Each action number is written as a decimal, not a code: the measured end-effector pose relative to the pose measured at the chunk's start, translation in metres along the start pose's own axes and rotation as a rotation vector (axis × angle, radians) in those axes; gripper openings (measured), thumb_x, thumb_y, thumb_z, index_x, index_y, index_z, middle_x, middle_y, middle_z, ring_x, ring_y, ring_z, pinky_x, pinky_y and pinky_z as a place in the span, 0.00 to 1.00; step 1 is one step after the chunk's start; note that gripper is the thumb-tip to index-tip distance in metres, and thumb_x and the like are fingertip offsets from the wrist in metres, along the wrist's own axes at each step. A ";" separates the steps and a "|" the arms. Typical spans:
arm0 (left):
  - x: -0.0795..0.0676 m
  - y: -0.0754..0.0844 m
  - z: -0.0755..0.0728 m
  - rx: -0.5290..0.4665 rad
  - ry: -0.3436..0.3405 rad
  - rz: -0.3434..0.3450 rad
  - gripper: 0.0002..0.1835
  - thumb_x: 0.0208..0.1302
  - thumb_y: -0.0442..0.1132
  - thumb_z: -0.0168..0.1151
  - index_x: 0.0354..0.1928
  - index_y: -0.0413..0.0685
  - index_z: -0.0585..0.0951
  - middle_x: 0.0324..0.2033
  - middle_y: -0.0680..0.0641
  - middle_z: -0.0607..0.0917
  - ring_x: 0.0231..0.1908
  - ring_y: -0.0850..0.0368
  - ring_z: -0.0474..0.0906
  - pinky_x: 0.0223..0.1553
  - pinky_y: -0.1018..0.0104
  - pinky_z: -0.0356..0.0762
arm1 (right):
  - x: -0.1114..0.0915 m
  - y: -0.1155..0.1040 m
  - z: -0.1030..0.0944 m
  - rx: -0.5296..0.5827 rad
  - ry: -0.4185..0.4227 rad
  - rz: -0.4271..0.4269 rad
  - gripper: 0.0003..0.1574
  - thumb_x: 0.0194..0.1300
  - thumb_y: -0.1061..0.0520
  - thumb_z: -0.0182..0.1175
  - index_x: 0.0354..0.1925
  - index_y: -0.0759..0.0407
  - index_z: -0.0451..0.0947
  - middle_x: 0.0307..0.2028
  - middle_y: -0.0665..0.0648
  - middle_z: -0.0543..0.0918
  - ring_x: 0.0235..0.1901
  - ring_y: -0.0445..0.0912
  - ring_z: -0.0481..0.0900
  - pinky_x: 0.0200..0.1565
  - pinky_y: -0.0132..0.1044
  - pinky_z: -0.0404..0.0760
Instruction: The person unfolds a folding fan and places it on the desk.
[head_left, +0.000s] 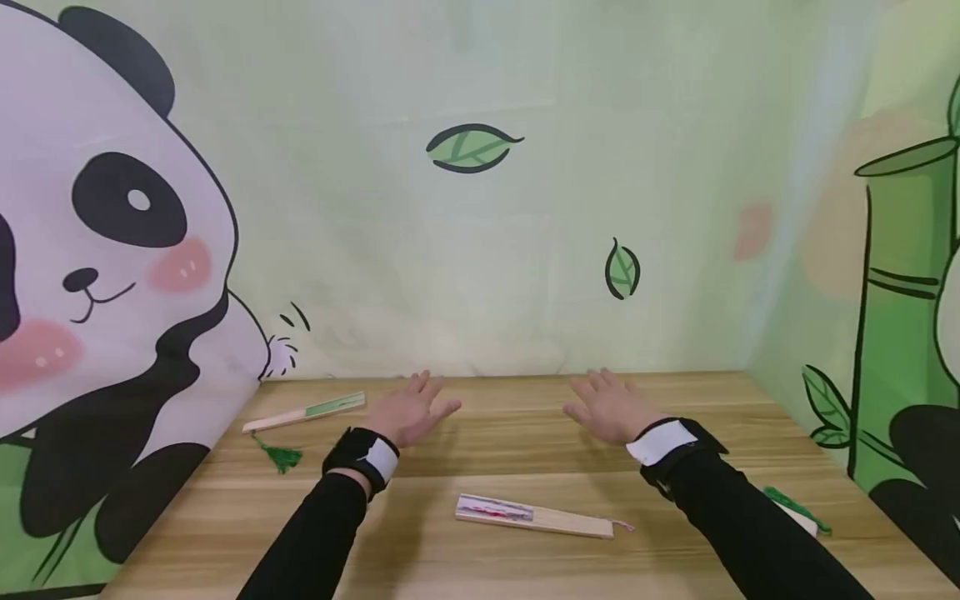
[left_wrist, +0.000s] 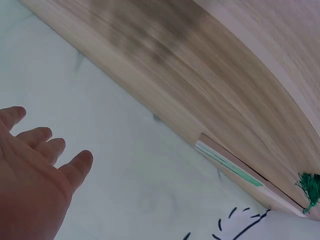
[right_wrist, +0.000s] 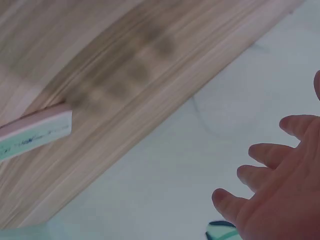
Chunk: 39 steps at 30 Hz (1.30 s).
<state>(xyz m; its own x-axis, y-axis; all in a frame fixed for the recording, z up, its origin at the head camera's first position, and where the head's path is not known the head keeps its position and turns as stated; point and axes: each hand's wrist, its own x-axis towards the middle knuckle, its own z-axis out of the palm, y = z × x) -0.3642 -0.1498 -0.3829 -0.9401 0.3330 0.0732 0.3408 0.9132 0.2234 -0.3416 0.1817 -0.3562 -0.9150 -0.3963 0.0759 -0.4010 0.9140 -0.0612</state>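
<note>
We list left hand [head_left: 405, 414] and right hand [head_left: 615, 410], released, fingers extended above tabletop [head_left: 517, 442]; green fan [head_left: 333, 407] leftward, middle fan [head_left: 535, 517] between and nearer us, right fan [right_wrist: 35, 132] rightward, spaced presumably for separate reach.

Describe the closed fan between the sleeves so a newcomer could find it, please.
On the wooden table, look between the black sleeves. The closed fan there has a purplish picture and pink cord, unlike the fan at left with its green tassel.

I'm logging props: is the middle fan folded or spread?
Folded: the middle fan lies on the table as one narrow, straight strip, with nothing fanned out.
</note>
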 end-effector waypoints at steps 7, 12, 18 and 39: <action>-0.006 0.018 0.010 -0.056 -0.039 0.070 0.40 0.72 0.66 0.42 0.75 0.48 0.59 0.72 0.36 0.59 0.70 0.39 0.56 0.67 0.44 0.56 | -0.012 -0.012 0.008 0.030 -0.069 -0.079 0.36 0.77 0.42 0.43 0.71 0.64 0.60 0.68 0.73 0.62 0.68 0.69 0.55 0.62 0.69 0.57; -0.014 0.028 0.019 -0.055 -0.097 0.107 0.40 0.71 0.67 0.42 0.75 0.51 0.59 0.71 0.39 0.62 0.68 0.41 0.61 0.65 0.46 0.62 | -0.022 -0.018 0.015 0.107 -0.110 -0.120 0.38 0.77 0.39 0.42 0.71 0.63 0.60 0.68 0.73 0.61 0.69 0.68 0.54 0.64 0.66 0.56; -0.024 0.044 0.033 -0.007 -0.171 0.234 0.40 0.64 0.67 0.54 0.71 0.51 0.66 0.65 0.42 0.73 0.63 0.45 0.71 0.62 0.50 0.69 | -0.037 -0.028 0.028 0.137 -0.128 -0.173 0.36 0.76 0.40 0.45 0.69 0.63 0.65 0.66 0.72 0.66 0.66 0.65 0.63 0.64 0.59 0.62; -0.043 0.088 0.054 0.217 -0.209 0.488 0.25 0.52 0.39 0.72 0.55 0.56 0.81 0.42 0.57 0.82 0.37 0.65 0.76 0.40 0.69 0.77 | -0.061 -0.054 0.060 0.131 -0.202 -0.252 0.27 0.62 0.51 0.65 0.57 0.60 0.76 0.41 0.54 0.77 0.35 0.43 0.75 0.39 0.41 0.79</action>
<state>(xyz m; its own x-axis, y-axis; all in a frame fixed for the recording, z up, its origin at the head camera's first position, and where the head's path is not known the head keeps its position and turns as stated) -0.2937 -0.0712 -0.4192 -0.6594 0.7474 -0.0813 0.7496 0.6619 0.0056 -0.2666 0.1510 -0.4173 -0.7719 -0.6289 -0.0931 -0.6055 0.7719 -0.1939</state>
